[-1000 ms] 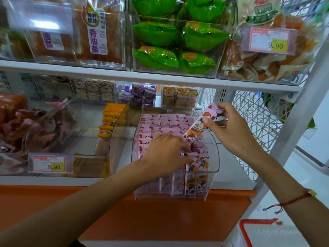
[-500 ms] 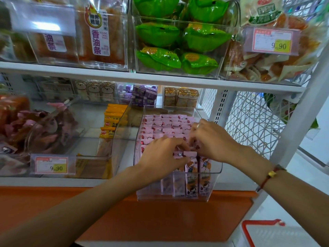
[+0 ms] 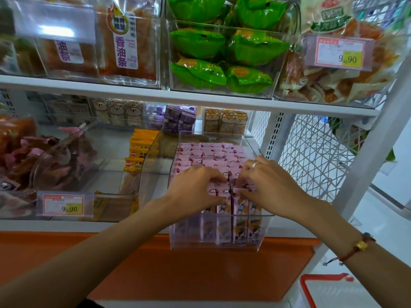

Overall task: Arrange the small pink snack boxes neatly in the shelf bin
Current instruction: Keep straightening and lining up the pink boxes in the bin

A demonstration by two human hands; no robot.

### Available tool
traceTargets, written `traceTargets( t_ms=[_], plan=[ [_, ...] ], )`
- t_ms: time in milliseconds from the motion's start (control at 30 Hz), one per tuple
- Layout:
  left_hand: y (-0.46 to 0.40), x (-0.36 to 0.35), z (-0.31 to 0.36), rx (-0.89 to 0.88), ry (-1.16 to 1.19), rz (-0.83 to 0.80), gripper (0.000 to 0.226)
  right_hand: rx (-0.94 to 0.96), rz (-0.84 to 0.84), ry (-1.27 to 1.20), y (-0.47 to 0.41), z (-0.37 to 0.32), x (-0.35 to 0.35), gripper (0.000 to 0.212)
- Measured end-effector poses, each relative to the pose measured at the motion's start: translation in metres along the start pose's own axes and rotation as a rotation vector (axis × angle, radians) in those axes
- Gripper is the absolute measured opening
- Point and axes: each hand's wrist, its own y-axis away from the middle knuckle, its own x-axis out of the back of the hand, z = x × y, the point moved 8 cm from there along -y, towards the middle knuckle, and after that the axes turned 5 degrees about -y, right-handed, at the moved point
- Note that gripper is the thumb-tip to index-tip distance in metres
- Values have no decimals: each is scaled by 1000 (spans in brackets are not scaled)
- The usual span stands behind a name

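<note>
On the lower shelf (image 3: 133, 225) of a white rack, a clear bin (image 3: 264, 230) juts over the orange front edge, packed with rows of pink boxes (image 3: 209, 155) standing upright. Above it, another bin holds green packets (image 3: 224, 63), and a price tag (image 3: 63, 205) reading 9.90 hangs to the left. Both hands are down in the front rows of the bin, side by side and almost touching. The left hand (image 3: 195, 187) has its fingers curled over box tops, pinching one at the front. The right hand (image 3: 269, 183), wearing a ring, pinches a neighbouring box top with bent fingers. A red bracelet (image 3: 355, 250) sits on the right wrist.
</note>
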Motion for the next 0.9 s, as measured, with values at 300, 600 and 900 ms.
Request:
traceTargets(
  t_ms=[300, 600, 900],
  plan=[
    [0, -5, 13, -119, -143, -21, 34, -193, 328, -553, 6, 16, 49, 7],
    [11, 37, 25, 52, 523, 213, 66, -401, 606, -989, 14, 25, 58, 8],
    [13, 41, 17, 25, 467, 271, 44, -481, 310, -1562, 7, 26, 23, 29]
  ],
)
